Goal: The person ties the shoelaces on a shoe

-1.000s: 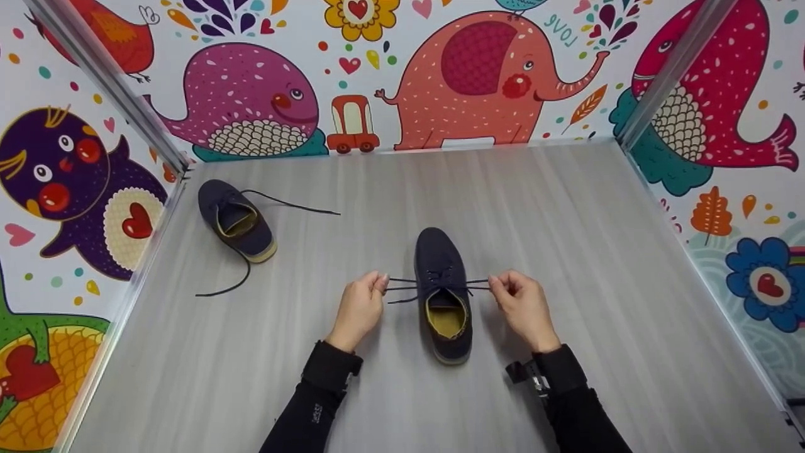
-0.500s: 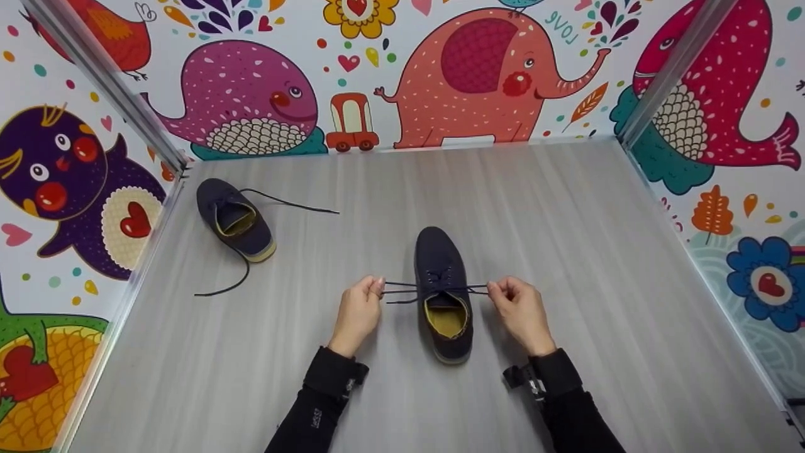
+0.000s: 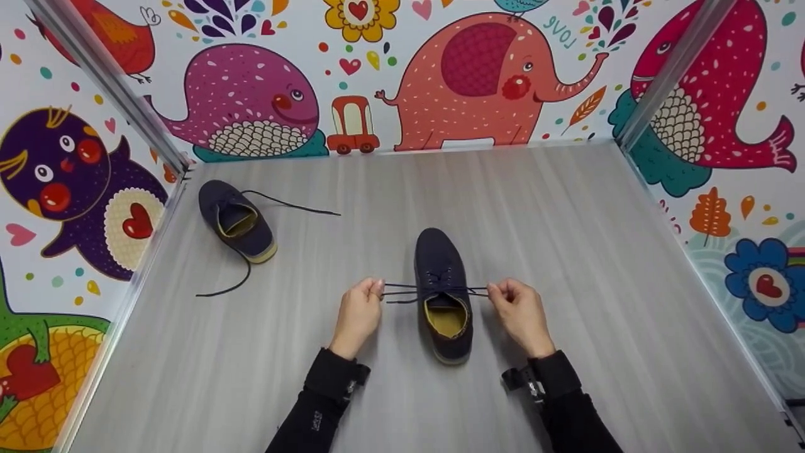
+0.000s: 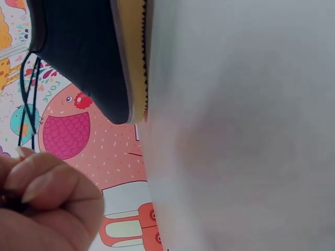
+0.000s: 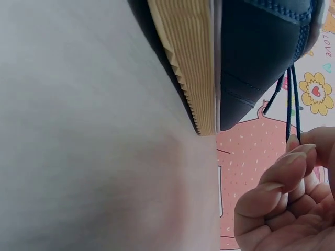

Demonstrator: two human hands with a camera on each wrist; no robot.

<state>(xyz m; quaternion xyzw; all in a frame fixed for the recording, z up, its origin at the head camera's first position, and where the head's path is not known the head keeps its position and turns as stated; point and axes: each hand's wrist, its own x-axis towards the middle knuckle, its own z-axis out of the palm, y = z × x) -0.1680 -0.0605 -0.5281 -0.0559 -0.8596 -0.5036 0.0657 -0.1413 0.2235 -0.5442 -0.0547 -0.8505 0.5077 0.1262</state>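
A navy shoe (image 3: 438, 255) with a yellow lining stands upright on the grey surface between my hands, toe pointing away. On its left side, my left hand (image 3: 358, 318) pinches a doubled dark shoelace (image 3: 399, 285), pulled straight out. Opposite it, my right hand (image 3: 523, 318) pinches another doubled length of lace (image 3: 478, 288) between thumb and index finger. Both lengths meet in a knot over the shoe's tongue. One free lace end (image 3: 400, 302) sticks out to the left, below the left-hand strands. In the right wrist view, a short lace tip (image 5: 272, 100) hangs beside the taut strands.
A second navy shoe (image 3: 251, 236) sits at the back left, its laces untied. One lace (image 3: 295, 205) trails right, the other (image 3: 234, 286) curls toward the front. Printed cartoon panels (image 3: 251, 94) wall in the back and both sides of the grey surface (image 3: 566, 220).
Both hands have shifted slightly toward the person, the left one also a little to the left, still pinching the laces. Neither shoe has visibly moved.
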